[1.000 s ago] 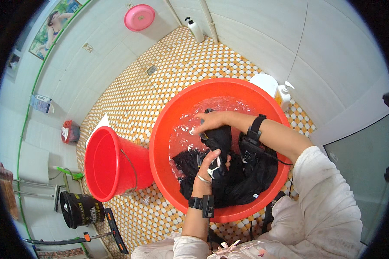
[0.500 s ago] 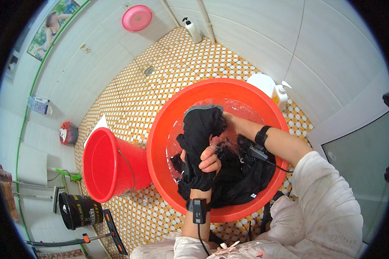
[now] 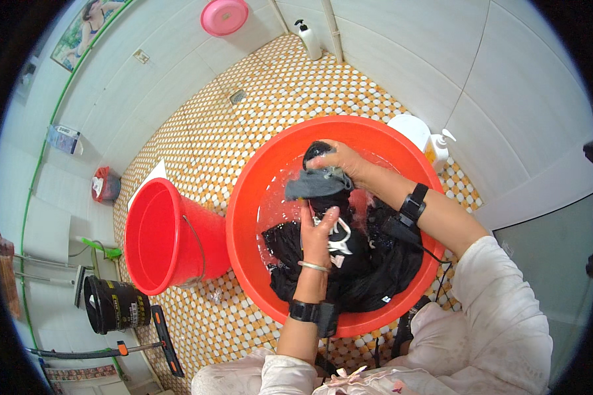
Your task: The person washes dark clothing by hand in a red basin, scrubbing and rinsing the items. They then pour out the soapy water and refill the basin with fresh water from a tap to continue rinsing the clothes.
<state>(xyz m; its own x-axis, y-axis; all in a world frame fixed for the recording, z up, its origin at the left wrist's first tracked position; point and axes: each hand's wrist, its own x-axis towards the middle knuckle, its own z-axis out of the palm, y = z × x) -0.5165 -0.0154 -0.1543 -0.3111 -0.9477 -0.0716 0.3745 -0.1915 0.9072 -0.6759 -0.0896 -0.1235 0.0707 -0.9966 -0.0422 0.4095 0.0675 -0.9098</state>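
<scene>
A black garment with a grey band (image 3: pixel 319 185) is bunched up in a large red basin (image 3: pixel 247 263) of water. My right hand (image 3: pixel 341 160) is closed on its far end, where a wet black fold sticks out past the fingers. Nearer to me, my left hand (image 3: pixel 317 237) has the cloth between thumb and fingers just below the grey band; some fingertips are hidden. More black clothing (image 3: pixel 375 276), with a white print showing beside my left hand, lies soaked in the basin's near and right parts. Straps with small devices sit on both my wrists.
A red bucket (image 3: pixel 153 237) stands left of the basin, with a black bucket (image 3: pixel 115 304) and a squeegee-like tool (image 3: pixel 167 341) nearer. White pump bottles stand beside the basin (image 3: pixel 436 150) and by the far wall (image 3: pixel 308 41). A pink basin (image 3: pixel 224 16) hangs on the wall.
The black cloth has come off my left wrist, baring a bracelet. My left hand has opened its grip somewhat and turned; my right hand has moved farther away, and the grey band now faces up.
</scene>
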